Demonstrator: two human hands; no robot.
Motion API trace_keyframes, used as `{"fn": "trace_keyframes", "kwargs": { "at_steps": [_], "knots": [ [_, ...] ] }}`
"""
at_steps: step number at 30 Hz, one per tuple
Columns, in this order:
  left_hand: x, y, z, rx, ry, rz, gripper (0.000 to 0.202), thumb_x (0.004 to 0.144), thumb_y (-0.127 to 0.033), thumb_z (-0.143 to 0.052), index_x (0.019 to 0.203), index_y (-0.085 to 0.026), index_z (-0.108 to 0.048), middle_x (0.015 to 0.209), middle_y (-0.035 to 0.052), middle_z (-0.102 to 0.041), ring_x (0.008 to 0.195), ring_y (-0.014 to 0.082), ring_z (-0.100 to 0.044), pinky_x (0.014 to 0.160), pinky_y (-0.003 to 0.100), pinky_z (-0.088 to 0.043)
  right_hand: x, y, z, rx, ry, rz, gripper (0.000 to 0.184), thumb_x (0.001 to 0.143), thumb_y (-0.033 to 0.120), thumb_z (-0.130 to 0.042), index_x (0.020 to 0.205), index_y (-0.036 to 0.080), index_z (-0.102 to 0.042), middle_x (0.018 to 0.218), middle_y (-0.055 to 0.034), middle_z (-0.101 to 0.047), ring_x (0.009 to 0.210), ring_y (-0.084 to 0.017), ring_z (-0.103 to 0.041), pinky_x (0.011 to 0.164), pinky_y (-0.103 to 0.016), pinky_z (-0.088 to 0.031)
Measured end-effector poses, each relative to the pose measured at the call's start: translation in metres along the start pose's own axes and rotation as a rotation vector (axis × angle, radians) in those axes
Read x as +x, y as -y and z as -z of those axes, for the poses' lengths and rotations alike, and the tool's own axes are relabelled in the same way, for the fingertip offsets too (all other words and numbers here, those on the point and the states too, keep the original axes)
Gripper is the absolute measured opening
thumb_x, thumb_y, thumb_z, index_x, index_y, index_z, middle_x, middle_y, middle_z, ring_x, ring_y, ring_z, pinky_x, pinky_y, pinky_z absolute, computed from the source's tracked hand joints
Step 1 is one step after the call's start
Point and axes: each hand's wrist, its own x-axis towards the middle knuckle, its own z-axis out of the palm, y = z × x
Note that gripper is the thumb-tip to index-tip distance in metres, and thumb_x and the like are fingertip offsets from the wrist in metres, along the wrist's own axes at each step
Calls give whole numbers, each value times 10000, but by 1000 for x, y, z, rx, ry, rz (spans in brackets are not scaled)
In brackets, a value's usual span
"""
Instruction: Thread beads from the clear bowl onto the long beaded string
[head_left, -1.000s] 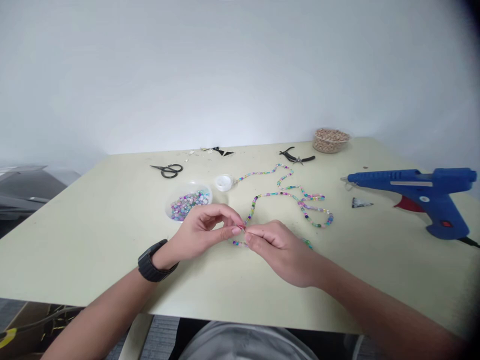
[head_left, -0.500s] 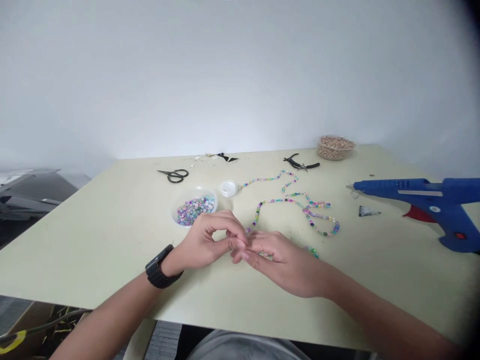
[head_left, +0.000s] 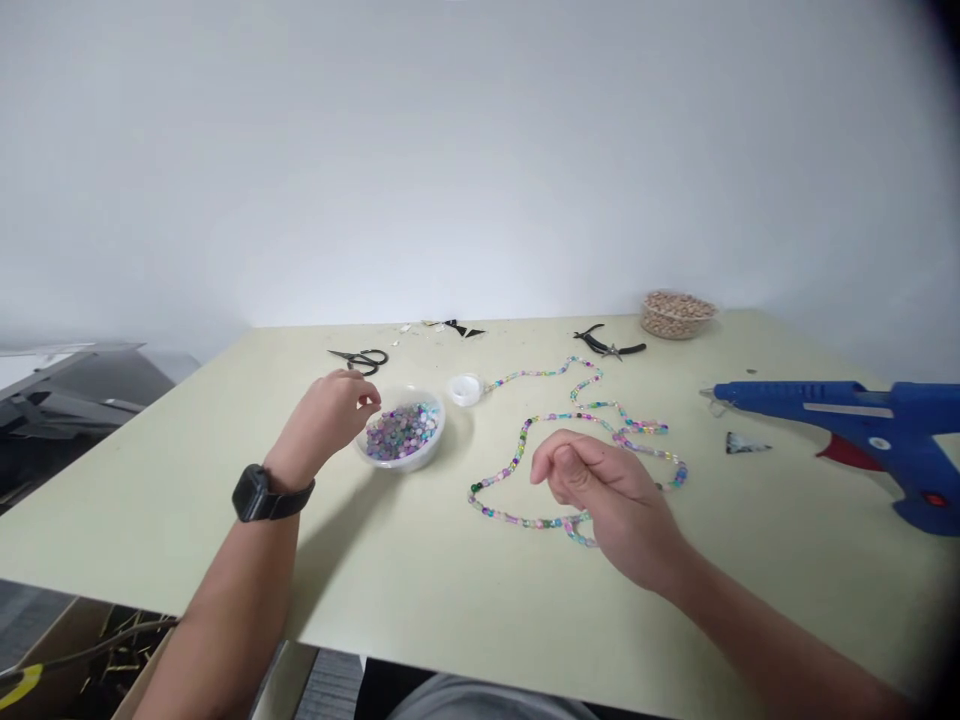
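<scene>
My left hand [head_left: 324, 420], with a black watch [head_left: 259, 494] on its wrist, hovers at the left rim of a clear bowl of purple and blue beads [head_left: 405, 436]. Its fingertips are pinched together; what they hold, if anything, is too small to see. My right hand [head_left: 604, 495] hangs loosely curled just above the near loop of a long strand of multicoloured beads [head_left: 520, 452] that winds across the pale green table [head_left: 450, 590]. Thumb and forefinger are close together; no thread is visible between them.
A small white cap [head_left: 465, 389] sits beside the bead bowl. Black scissors [head_left: 361, 358], black scraps [head_left: 454, 327], pliers [head_left: 609, 347] and a tub of tan beads [head_left: 677, 313] lie along the far edge. A blue glue gun [head_left: 847, 415] and a small dark shard [head_left: 745, 443] are at right.
My hands were pinched together over the strand; they have parted. The left hand moved left and away to the bead bowl, the right lifted slightly. The view has tilted upward.
</scene>
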Motion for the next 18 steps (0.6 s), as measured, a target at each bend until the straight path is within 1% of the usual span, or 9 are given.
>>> {"fn": "trace_keyframes", "kwargs": {
  "at_steps": [1,3,5,10,15,17,18],
  "knots": [
    [0,5,-1,3,73,28,243,860,-159,-548,854,-193,-788,936,92,-722,855,247,-644,739,342,-455,1,-2,1,-2,-16,-7,450,1044,544,-449,848,195,-653,598,48,-286,547,-119,-260,524,-290,-199],
    [0,8,-5,-8,177,63,271,841,-161,-546,877,-204,-811,968,96,-714,823,237,-649,710,329,-452,2,-5,3,-7,-35,-11,465,1036,563,-449,836,193,-647,596,51,-256,547,-122,-232,528,-299,-181],
    [0,6,-7,-11,217,79,273,837,-185,-558,893,-207,-824,990,103,-705,809,234,-652,708,326,-456,3,-7,3,-15,-42,-9,476,1033,573,-446,821,192,-637,592,52,-245,545,-122,-220,531,-303,-176],
    [1,1,-11,46,207,91,300,824,-165,-539,915,-180,-824,1004,123,-694,793,238,-655,715,333,-459,6,-11,2,-45,-36,-22,491,1027,588,-442,808,190,-626,594,51,-253,554,-127,-234,543,-301,-187],
    [1,2,-13,65,211,72,295,834,-187,-525,909,-159,-809,1016,133,-695,800,245,-653,710,336,-458,7,-10,-1,-9,15,-51,477,1030,579,-442,834,185,-624,596,63,-218,547,-122,-190,532,-299,-157],
    [1,4,-14,65,214,63,285,833,-194,-528,897,-161,-804,1015,132,-695,807,243,-654,715,333,-460,7,-9,-1,-7,25,-41,472,1038,558,-437,789,185,-584,601,61,-231,553,-121,-200,538,-301,-165],
    [1,5,-14,65,215,58,278,835,-202,-530,889,-163,-801,1011,131,-695,809,242,-653,715,331,-459,7,-8,-2,-12,25,-31,479,1044,545,-428,744,188,-538,608,56,-248,560,-122,-213,544,-302,-175]
  ]
}}
